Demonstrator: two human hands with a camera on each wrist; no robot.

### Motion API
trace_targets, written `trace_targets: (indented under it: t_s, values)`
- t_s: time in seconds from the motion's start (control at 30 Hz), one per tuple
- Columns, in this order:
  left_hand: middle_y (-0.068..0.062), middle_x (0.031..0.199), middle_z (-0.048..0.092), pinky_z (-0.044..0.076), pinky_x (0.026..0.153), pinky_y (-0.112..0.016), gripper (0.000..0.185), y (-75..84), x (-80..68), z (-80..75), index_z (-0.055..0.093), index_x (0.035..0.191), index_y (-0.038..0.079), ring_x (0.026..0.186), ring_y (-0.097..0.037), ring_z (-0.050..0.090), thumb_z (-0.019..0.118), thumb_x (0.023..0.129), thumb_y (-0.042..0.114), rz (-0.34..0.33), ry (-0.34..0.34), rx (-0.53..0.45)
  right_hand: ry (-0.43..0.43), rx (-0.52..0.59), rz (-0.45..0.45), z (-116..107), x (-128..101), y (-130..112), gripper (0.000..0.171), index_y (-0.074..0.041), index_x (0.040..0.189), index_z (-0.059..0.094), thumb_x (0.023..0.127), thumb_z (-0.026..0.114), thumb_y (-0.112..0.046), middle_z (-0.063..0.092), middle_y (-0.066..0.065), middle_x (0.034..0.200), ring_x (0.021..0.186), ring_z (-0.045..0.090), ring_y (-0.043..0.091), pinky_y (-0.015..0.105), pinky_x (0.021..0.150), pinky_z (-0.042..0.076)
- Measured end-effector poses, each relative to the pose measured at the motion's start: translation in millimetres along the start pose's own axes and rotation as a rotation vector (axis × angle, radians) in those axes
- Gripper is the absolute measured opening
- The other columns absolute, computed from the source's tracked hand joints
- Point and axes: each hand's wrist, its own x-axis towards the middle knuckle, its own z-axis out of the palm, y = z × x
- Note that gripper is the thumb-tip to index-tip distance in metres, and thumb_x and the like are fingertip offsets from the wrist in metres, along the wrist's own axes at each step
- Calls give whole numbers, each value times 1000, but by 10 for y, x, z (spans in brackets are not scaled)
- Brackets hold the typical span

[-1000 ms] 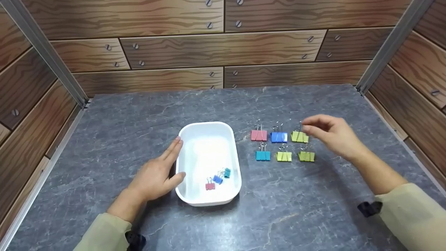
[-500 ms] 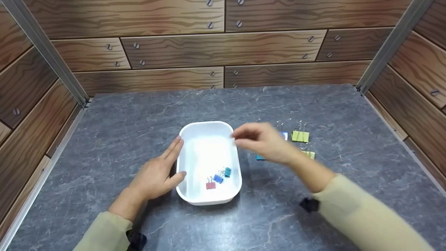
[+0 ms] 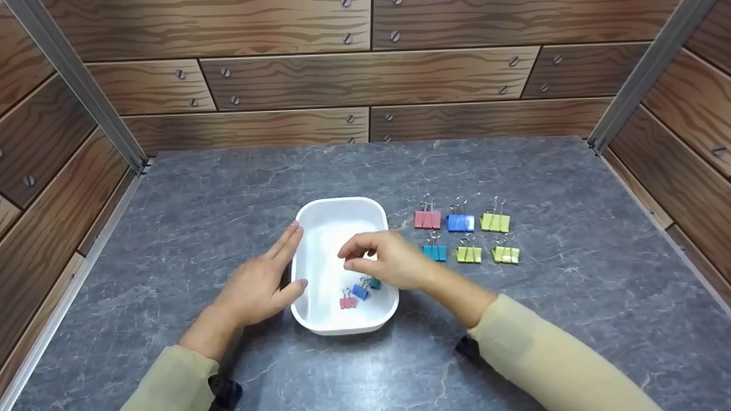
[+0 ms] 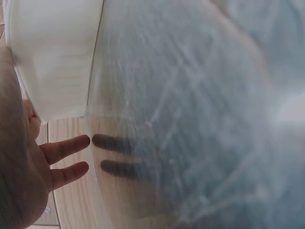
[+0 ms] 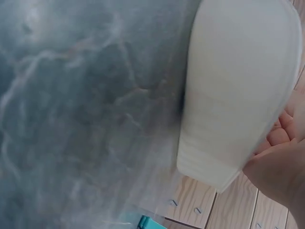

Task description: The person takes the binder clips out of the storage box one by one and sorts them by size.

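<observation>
Head view: the left hand (image 3: 251, 291) is resting outstretched fingers against the tray (image 3: 325, 228); the right hand (image 3: 391, 262) is hovering over it, fingers bent, and whether they are pinching anything cannot be told. Red (image 3: 348, 302), blue (image 3: 360, 291) and teal clips (image 3: 374, 283) are lying inside; six larger clips (image 3: 469, 255) are sitting in two rows to the right.

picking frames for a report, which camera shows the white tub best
The head view: it looks down into the white tub, showing its rim and inside, though the right hand covers part. Both wrist views show mostly its outside, cut off at the picture's top.
</observation>
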Motion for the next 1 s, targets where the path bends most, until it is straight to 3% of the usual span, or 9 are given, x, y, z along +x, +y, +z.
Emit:
trace_targets:
  t_s: [0.13,0.43,0.7,1.0]
  values:
    - [2,176,17,56,90,-59,90,1,8,1,19,171,13,113,-40,70,60,98,46,10,11,-4,-26,-118,-22,45,-17,10,18,-7,113,80,97,76,-15,76,-6,95,90,66,11,49,91,54]
    - [2,176,18,57,89,-58,91,-7,5,5,20,171,13,109,-40,70,61,97,46,13,19,-2,-92,-413,-80,125,-39,-6,17,-18,108,84,94,79,-24,79,-10,98,93,69,18,42,91,46]
    - [1,177,15,56,90,-59,91,-18,-11,13,17,172,14,113,-41,69,60,98,46,6,8,1,-116,-523,-134,153,-30,-8,13,-23,103,85,90,82,-25,79,-12,90,84,69,14,41,86,48]
    - [1,177,16,56,90,-59,91,-14,-1,12,18,172,14,112,-41,70,61,98,46,17,15,0,-151,-527,-155,125,-22,-19,16,-24,104,85,90,85,-29,80,-15,92,81,68,7,39,84,49]
